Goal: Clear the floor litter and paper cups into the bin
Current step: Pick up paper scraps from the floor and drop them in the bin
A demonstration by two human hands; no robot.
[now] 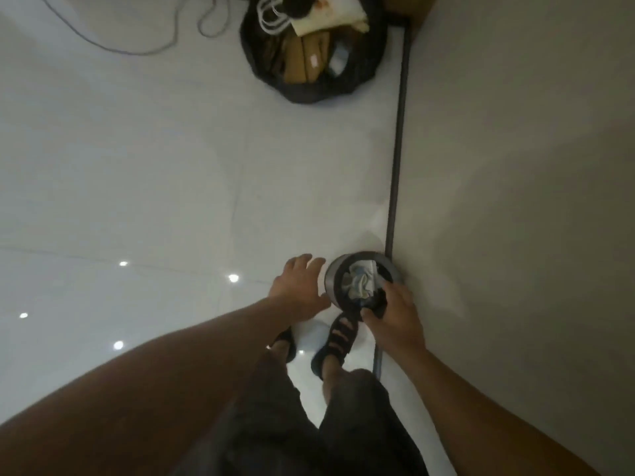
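This is looking like an indoor room in a home or a small office, though the dim, blurred view is making it hard to say which. Glossy white floor tiles (137, 166) are throwing back round light spots (233, 277), and a plain wall (515, 166) is meeting them along a dark skirting strip (398, 149). A bin (330, 281) is standing against that strip, while farther along a black sack (311, 94) is bulging with cardboard near a loose cable (137, 53).

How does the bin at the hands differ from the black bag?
The bin is small, rigid, holding crumpled paper; the black bag is bigger, slumped, full of cardboard. The right hand holds the bin; the black bag sits untouched. Both are open, near the wall.
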